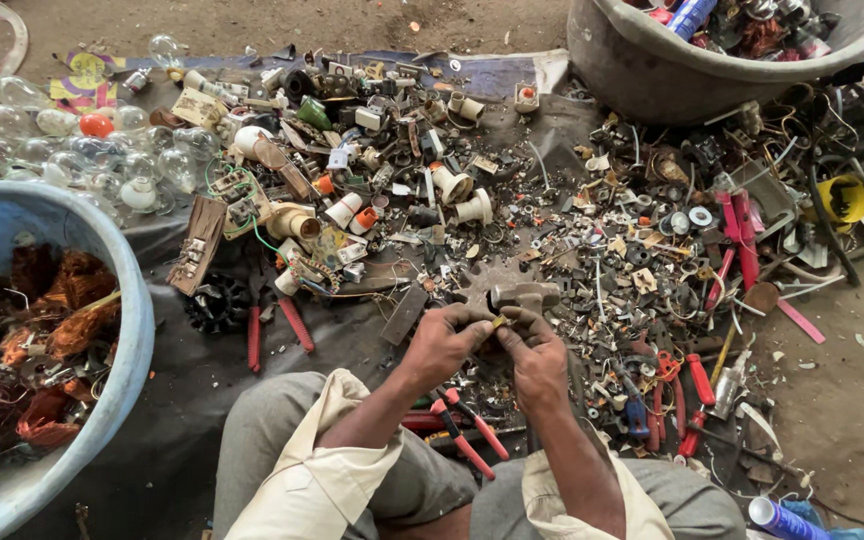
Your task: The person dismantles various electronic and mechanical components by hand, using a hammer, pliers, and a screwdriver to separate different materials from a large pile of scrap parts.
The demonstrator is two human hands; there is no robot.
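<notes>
i see both hands pinching one small brass-coloured metal piece (498, 322) between fingertips: left hand (445, 343) and right hand (536, 352) closed narrow on it, just below a grey metal hammer head (524, 295), above red-handled pliers (467, 425) on dark cloth (352, 345).

Cream rolled sleeves (327, 470), grey trousers (272, 440).

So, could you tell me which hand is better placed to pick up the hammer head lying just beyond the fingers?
Probably the right hand: the hammer head lies almost directly beyond it, while the left hand sits further aside. Both pinch a small brass piece.
</notes>
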